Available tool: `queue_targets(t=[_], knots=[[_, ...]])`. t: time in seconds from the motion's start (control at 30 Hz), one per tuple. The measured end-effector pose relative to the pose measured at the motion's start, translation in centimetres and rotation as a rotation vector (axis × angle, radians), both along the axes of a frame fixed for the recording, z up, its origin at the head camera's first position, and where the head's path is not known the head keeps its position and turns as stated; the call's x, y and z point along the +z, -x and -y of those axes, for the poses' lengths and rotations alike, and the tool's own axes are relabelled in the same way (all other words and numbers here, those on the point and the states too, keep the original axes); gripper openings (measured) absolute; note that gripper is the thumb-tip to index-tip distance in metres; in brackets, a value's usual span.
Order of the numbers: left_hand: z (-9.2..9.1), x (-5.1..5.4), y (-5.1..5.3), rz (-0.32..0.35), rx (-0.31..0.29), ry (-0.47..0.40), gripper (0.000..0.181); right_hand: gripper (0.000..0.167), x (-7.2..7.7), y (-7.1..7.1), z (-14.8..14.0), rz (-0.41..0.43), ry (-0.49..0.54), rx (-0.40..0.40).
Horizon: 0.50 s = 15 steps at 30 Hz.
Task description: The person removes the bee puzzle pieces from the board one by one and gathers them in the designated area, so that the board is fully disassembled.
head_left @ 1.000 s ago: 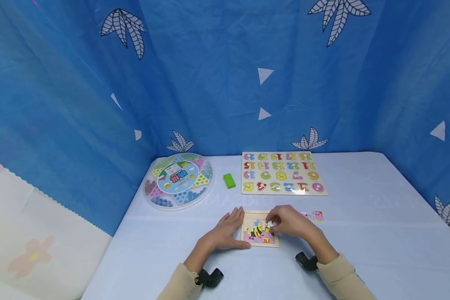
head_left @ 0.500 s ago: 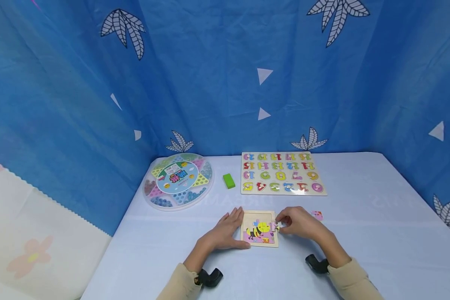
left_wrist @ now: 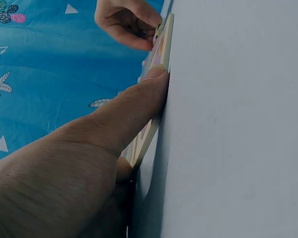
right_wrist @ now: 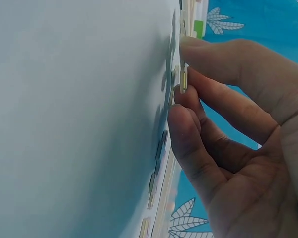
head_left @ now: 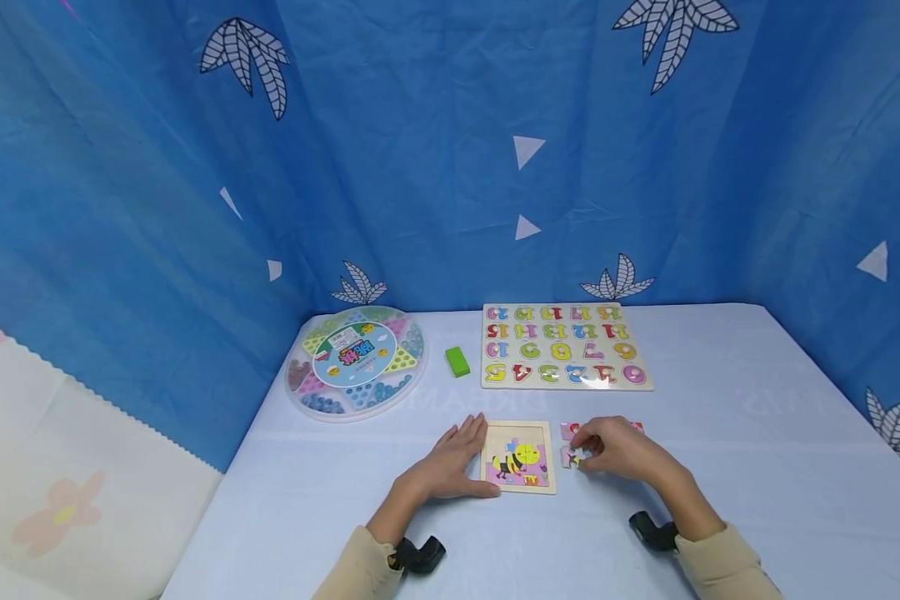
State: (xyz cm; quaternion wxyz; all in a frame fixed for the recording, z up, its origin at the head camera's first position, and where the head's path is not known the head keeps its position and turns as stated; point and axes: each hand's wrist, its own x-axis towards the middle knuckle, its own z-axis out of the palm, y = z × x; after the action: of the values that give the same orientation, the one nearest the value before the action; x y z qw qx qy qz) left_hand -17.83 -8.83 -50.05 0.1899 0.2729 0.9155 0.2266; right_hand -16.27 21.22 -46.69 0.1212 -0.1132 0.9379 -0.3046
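My left hand [head_left: 453, 462] rests at the left side of a small wooden puzzle frame [head_left: 518, 424] with a bee picture. Its fingers lie straight along the upper left corner and the thumb [left_wrist: 151, 84] presses the near edge. Just right of the frame, my right hand [head_left: 618, 450] pinches a jigsaw piece [head_left: 567, 457] between thumb and fingers. In the right wrist view that jigsaw piece [right_wrist: 184, 82] stands edge-on. Pink and red puzzle pieces [head_left: 569, 429] show behind the right hand, partly covered by it.
A number board [head_left: 567, 386] lies at the back of the white table. Left of it are a green block [head_left: 457, 362] and a round Chinese checkers set [head_left: 356, 356] with coloured beads. Blue cloth [head_left: 450, 167] hangs behind the table.
My right hand has moved right from over the frame to beside it, with a puzzle piece in its fingers. The bee picture is uncovered. The left hand has stayed in place.
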Motion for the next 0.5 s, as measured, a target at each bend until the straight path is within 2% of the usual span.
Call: queue_targets(t=[0.5], knots=[[0.02,-0.05,0.06,-0.004,-0.004,0.009,0.107,0.025,-0.09,-0.23,-0.25,0.019,0.001,-0.003]])
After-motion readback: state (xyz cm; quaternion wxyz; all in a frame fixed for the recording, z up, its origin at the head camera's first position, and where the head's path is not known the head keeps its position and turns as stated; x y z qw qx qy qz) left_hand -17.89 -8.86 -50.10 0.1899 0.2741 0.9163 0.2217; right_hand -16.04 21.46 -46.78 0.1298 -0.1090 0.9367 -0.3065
